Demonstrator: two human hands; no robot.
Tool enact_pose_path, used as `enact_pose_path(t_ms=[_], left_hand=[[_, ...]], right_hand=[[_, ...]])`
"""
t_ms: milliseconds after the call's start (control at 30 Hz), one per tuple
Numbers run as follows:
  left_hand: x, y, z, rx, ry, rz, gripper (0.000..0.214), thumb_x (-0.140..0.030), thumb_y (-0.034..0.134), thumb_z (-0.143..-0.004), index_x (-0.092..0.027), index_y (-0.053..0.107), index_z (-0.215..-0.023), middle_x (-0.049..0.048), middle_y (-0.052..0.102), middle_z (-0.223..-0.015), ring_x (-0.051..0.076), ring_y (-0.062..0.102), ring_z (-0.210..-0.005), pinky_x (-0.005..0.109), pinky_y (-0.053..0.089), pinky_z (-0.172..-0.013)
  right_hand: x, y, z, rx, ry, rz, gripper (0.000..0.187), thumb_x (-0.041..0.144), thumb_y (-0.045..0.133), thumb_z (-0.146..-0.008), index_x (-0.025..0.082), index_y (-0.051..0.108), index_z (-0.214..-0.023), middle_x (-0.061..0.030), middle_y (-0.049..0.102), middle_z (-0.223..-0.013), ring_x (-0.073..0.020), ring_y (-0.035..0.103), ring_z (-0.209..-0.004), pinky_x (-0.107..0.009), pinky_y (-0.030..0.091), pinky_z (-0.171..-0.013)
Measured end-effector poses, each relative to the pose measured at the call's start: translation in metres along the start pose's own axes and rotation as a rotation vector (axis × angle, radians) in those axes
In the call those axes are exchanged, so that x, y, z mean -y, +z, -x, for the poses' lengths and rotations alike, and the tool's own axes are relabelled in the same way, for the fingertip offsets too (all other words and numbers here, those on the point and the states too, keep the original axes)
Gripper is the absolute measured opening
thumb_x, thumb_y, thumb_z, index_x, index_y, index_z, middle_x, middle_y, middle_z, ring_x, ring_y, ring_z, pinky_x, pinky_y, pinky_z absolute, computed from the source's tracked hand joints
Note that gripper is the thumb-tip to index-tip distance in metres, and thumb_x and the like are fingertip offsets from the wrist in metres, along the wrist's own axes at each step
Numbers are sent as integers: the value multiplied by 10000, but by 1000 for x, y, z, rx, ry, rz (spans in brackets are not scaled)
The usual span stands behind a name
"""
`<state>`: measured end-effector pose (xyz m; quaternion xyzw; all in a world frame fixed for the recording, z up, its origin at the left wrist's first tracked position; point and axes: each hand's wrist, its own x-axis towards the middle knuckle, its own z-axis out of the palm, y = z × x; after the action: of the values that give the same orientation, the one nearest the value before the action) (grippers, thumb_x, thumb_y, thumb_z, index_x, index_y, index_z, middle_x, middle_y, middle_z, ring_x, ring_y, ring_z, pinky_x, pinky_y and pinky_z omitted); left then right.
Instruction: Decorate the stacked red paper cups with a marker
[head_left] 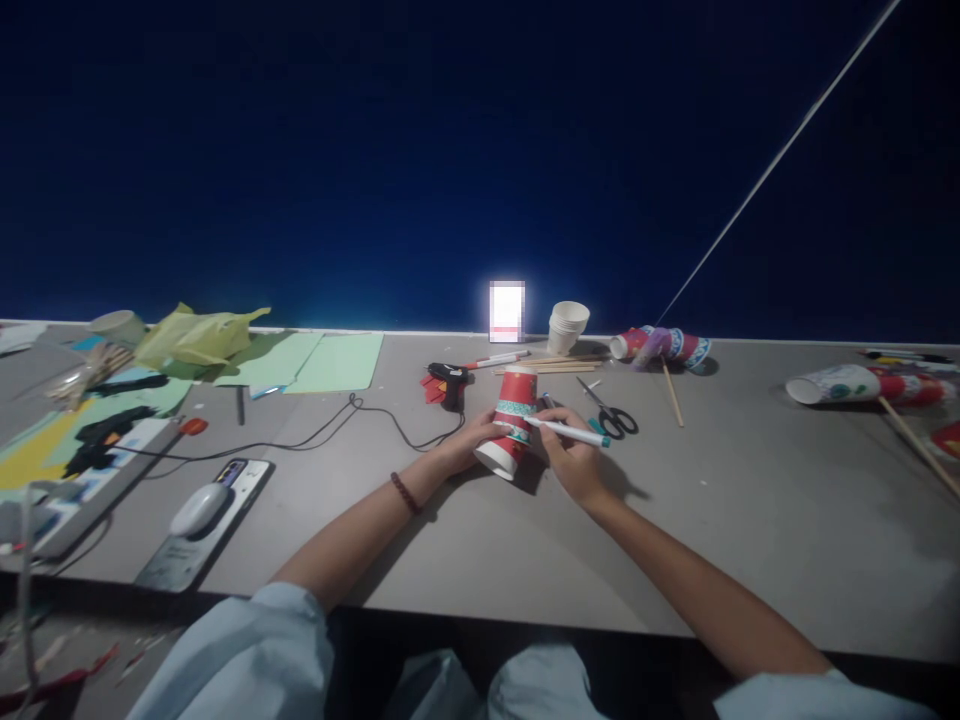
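Two red paper cups, joined end to end with teal and white patterned bands at the middle, lie tilted above the table. Around their left side my left hand is closed, the lower cup's open rim facing me. A white marker with a teal end is pinched in my right hand, its tip at the patterned band. Just right of that hand lie black-handled scissors. Beyond the left hand sits a black glue gun on red pieces.
Wooden sticks and stacked white cups are at the back, near a bright screen. Decorated cup pieces lie right. A cable runs left to a power strip; a phone with an earbud-like case rests nearby.
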<state>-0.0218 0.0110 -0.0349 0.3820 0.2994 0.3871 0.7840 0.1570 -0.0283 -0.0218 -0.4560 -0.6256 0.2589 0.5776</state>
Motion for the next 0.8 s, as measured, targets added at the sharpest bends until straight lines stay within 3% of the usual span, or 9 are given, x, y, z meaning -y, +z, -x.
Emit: enact_pose_path(t_ms=[433,800], left_hand=[[-5,5,5,29,-2,16,570,-275,833,-621,-131,618,-1129,128,714,-1023,226,688,-829,363,500,-831],[-6,5,4,15,-6,19,594,-282,857,-595,-131,627,-1122,128,716,-1032,225,688,-834,356,502,-829]], right_hand=[[1,1,2,18,8,-51,88,308,573,-874,243,633,-884,-20,700,-875,-192,662,-850,-326,526,-801],[3,1,0,-20,19,-36,97,327,566,-867,252,625,-851,-11,671,-805,-188,643,-764,-309,524,-706]])
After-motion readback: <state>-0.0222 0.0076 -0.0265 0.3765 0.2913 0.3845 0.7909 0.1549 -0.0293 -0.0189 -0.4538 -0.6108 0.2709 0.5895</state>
